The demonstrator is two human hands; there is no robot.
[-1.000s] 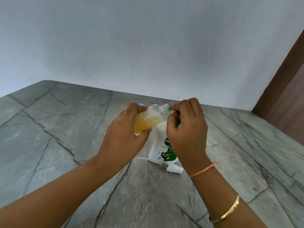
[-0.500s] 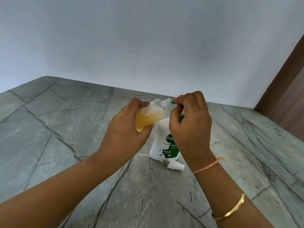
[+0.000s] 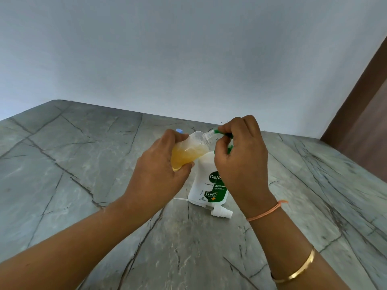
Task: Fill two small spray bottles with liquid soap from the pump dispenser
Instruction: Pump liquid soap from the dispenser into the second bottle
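1. Toward the far edge of the stone surface (image 3: 83, 164), my left hand (image 3: 159, 176) is wrapped round the small spray bottle (image 3: 188, 152). I hold it tilted, with its open neck at the spout of the green pump head (image 3: 217, 131).
2. My right hand (image 3: 240, 162) is curled over that pump head, fingers closed on it, above the white Dettol pump dispenser (image 3: 204, 170) standing on the surface.
3. Over the last second almost nothing has changed. Both grips are the same, the neck has stayed at the spout, and my hands have only drifted slightly. The amber soap looks no higher, roughly half the bottle.
4. I judge this bottle is still mid-fill and needs more strokes before capping.
5. Its white spray head (image 3: 221, 212), with the thin dip tube, lies on the surface just in front of the dispenser, ready to go back on.
6. A small blue piece (image 3: 179, 130) shows behind my left hand. I cannot tell whether it belongs to the second bottle, which I otherwise cannot see.
7. My right hand hides the spout's tip, so I cannot see whether soap is flowing. The narrow neck makes a spill likely if it slips.
8. A brown wooden door frame (image 3: 360, 114) stands at the far right corner.
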